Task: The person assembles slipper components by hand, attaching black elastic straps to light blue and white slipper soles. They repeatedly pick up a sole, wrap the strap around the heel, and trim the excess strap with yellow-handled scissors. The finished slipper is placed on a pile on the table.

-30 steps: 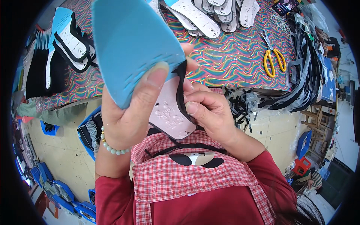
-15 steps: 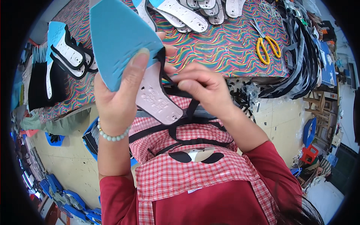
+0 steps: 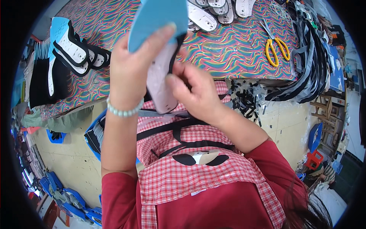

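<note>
Above my lap, my left hand [image 3: 131,70] is closed round an insole [image 3: 162,82], its thumb lying across the blue front part. The insole's heel end is pale and points down toward my apron. A black edging strip [image 3: 177,49] runs along its right edge. My right hand [image 3: 200,93] has thumb and fingers pinched at that edge, on the strip; the exact grip is partly hidden by the fingers. Some of the left hand's fingers are out of sight behind the insole.
Yellow-handled scissors [image 3: 272,38] lie on the patterned table [image 3: 228,61]. Pale insoles [image 3: 204,19] are heaped at the far edge, others with black edging [image 3: 74,51] at the left. Black strips [image 3: 318,68] hang at the right. A blue bin [image 3: 97,147] stands below the table.
Both hands have shifted with the insole: the left one to the right and up, the right one slightly left and lower. The insole has turned more upright.
</note>
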Tool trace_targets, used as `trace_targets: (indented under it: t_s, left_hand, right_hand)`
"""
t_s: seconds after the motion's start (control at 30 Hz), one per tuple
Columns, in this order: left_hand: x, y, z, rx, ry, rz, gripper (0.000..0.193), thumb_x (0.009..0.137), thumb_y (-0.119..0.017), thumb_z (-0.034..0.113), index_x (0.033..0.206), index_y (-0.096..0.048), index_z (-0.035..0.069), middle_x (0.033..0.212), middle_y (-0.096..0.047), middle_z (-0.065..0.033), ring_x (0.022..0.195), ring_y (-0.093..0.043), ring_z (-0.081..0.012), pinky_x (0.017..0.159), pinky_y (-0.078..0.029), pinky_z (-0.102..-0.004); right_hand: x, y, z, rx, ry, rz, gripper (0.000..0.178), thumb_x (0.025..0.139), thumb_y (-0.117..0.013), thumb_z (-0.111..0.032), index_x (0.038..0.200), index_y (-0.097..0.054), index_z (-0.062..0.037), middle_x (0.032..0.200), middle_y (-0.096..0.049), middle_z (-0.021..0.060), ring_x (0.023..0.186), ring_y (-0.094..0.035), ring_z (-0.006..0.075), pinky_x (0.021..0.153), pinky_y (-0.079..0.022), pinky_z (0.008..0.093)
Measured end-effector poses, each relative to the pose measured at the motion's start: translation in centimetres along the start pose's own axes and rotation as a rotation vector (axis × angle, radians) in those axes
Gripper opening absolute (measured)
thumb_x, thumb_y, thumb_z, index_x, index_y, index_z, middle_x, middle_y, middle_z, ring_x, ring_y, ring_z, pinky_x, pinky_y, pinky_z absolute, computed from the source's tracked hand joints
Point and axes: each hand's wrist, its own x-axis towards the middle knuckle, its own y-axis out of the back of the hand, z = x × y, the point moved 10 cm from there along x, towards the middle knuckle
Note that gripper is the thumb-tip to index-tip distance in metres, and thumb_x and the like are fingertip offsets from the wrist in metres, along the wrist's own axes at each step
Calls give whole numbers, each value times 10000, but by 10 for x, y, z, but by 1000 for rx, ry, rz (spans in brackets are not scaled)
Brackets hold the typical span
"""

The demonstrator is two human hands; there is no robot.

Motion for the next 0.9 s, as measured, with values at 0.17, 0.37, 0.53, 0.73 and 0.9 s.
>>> trace_targets:
  t_s: [0.17, 0.37, 0.53, 0.73, 0.9]
  left_hand:
    - [-14, -17, -46, -30, -45, 90, 412, 895, -595, 128, 1238, -426, -23, 1035, -635, -117, 924, -614, -155, 787, -496, -260]
    - [-22, -18, -61, -434, 121, -15, 339, 924, -561, 155, 1194, -502, -40, 1076, -644, -162, 891, -630, -155, 804, -495, -275]
    - [-19, -9, -59, -504, 86, 55, 283, 964, -487, 147, 1175, -511, -41, 976, -671, -173, 898, -656, -213, 837, -495, -300]
    - [-15, -3, -64, -411, 58, 112, 289, 951, -504, 98, 1206, -490, -36, 1053, -638, -123, 890, -649, -193, 832, -493, -301]
    - [-12, -11, -57, -560, 183, -75, 328, 965, -467, 144, 1243, -464, -31, 1071, -613, -114, 1004, -604, -212, 885, -489, -345]
  right_hand:
    - [11, 25, -25, -418, 263, 259, 159, 822, -634, -139, 881, -547, -20, 838, -587, 149, 686, -594, 328, 571, -482, 390]
    - [1, 16, -35, -423, 375, 130, 207, 799, -677, -178, 914, -595, -27, 865, -612, 120, 694, -616, 311, 570, -493, 379]
    - [35, 54, -17, 69, 131, 73, 184, 886, -628, -198, 955, -644, -28, 733, -656, 47, 610, -594, 117, 487, -419, 238]
    - [51, 14, 5, 316, -82, -137, 210, 931, -579, -197, 953, -603, 11, 790, -602, 5, 678, -562, 60, 582, -482, 194]
    - [57, 21, -6, 348, -100, -97, 196, 905, -603, -169, 953, -592, 21, 808, -586, 45, 638, -592, 99, 579, -513, 247]
